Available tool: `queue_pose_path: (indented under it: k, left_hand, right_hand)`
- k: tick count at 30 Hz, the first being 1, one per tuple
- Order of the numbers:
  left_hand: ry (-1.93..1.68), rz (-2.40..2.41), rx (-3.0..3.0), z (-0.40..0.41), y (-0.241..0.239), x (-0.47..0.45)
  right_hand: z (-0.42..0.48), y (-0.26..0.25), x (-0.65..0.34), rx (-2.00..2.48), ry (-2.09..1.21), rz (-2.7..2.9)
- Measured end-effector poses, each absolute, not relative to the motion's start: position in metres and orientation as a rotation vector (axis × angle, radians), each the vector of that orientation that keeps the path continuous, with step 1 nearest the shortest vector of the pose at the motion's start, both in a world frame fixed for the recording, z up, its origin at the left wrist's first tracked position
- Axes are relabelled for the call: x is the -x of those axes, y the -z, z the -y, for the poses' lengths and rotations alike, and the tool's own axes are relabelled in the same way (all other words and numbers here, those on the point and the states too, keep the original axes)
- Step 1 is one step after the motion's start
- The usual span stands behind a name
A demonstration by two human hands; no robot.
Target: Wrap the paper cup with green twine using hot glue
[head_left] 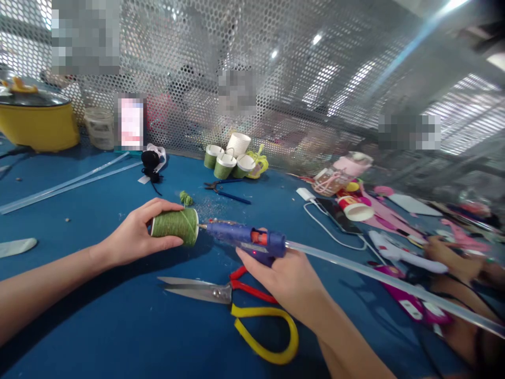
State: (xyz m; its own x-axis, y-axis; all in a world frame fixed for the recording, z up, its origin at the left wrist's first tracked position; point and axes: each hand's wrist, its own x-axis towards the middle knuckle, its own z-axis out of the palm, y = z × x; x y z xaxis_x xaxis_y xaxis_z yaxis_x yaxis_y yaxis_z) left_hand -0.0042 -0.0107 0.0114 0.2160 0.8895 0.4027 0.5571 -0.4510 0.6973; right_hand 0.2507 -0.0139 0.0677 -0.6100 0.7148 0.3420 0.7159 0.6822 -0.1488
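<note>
My left hand point(144, 234) is closed around a paper cup wrapped in green yarn point(171, 226), lying on its side with its white rim to the right. In my right hand point(284, 273) is a blue hot glue gun point(240, 235), a long clear glue stick point(355, 269) running out of its back. The gun's nozzle meets the cup's right rim, or is very close to it. Large scissors point(221, 292) with red and yellow handles lie below, blades apart. A small ball of green yarn point(186, 198) sits just behind the cup.
Several small cups point(224, 166) stand at the back, some green-wrapped with wire handles, near blue-handled pliers point(229, 193). At left are a yellow pot point(39, 126) and glue sticks point(71, 181). At right lie a phone point(338, 215), cables, a white glue gun point(406, 253) and another person's arm point(453, 260).
</note>
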Motion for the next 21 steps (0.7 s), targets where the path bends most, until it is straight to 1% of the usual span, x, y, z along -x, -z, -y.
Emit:
queue_pose_path:
  k: [11, 16, 18, 21]
  left_hand:
    - [-1.093, -1.368, -1.748, 0.0109, -0.0104, 0.0018]
    - [-1.085, -1.332, -1.646, 0.0102, -0.0119, 0.0011]
    - [-1.082, -1.327, -1.646, 0.0101, -0.0116, 0.0009]
    - [-1.071, -1.321, -1.680, 0.0100, -0.0105, 0.0007]
  right_hand:
    - [0.0144, -0.0693, -0.2486, 1.215, -0.228, 2.418]
    - [0.0138, -0.0686, -0.2460, 1.222, -0.245, 2.440]
    - [0.0144, -0.0666, -0.2459, 1.293, -0.331, 2.370]
    - [0.0147, -0.0658, -0.2458, 1.496, -0.590, 2.122]
